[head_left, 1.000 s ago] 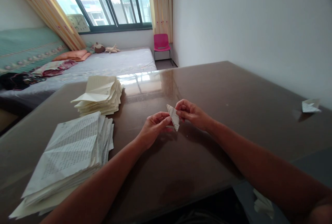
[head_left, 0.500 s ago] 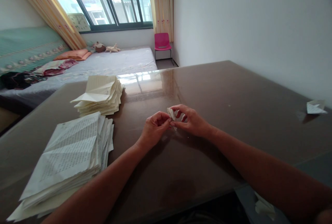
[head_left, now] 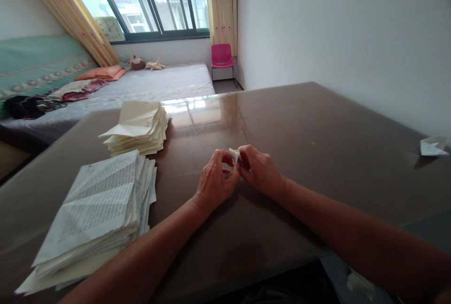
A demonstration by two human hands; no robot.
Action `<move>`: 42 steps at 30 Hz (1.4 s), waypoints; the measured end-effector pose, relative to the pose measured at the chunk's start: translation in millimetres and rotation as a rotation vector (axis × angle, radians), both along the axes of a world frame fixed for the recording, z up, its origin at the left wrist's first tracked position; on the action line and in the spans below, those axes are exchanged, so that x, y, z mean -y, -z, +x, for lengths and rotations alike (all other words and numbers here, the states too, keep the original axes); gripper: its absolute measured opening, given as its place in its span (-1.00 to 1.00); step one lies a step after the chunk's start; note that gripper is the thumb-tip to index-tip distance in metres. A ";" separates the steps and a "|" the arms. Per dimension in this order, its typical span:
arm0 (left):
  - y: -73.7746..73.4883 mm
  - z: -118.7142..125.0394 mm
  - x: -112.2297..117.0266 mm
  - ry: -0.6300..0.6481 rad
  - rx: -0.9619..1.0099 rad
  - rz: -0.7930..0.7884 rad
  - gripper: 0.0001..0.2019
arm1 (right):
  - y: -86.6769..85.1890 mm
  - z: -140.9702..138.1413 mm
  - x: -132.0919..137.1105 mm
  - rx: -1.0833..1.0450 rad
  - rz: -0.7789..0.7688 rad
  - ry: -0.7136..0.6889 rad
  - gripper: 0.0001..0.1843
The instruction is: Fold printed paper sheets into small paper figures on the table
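Observation:
A small piece of crumpled whitish paper [head_left: 234,154] is pinched between my two hands, above the middle of the brown table [head_left: 303,120]. My left hand [head_left: 217,177] has its thumb and fingers closed on the paper's left side. My right hand [head_left: 260,167] grips it from the right, with fingertips meeting those of the left. Most of the piece is hidden by the fingers; only its pale upper end shows. To the left lies a stack of printed sheets [head_left: 95,200], creased from folding. Behind that stands a stack of yellowish sheets [head_left: 137,128].
A folded white paper piece [head_left: 433,146] lies at the table's right edge, near the white wall [head_left: 334,27]. Below the front edge, by my right forearm, is a pale crumpled thing [head_left: 360,284]. Beyond are a bed [head_left: 176,78] and a pink chair [head_left: 221,57].
My fingers have shifted round the paper piece, which now looks more bunched, with its end pointing up. My left hand has turned more upright and moved slightly right.

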State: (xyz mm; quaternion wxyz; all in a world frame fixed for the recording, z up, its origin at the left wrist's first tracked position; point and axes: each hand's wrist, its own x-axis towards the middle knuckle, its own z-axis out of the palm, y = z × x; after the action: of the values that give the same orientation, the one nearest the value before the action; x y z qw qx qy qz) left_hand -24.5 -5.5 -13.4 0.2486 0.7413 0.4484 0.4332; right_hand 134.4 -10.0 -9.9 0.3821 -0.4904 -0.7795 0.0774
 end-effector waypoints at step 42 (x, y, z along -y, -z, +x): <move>2.3 -10.2 -3.0 0.033 -0.127 0.448 -0.83 | -11.6 12.4 -11.3 -0.786 -0.830 -0.462 -0.64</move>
State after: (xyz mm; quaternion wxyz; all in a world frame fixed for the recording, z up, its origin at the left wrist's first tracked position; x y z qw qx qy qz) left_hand -34.7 -2.5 -15.7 0.0561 0.8109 0.3437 0.4703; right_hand 146.8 1.3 1.7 0.3914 -0.3513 -0.5714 0.6301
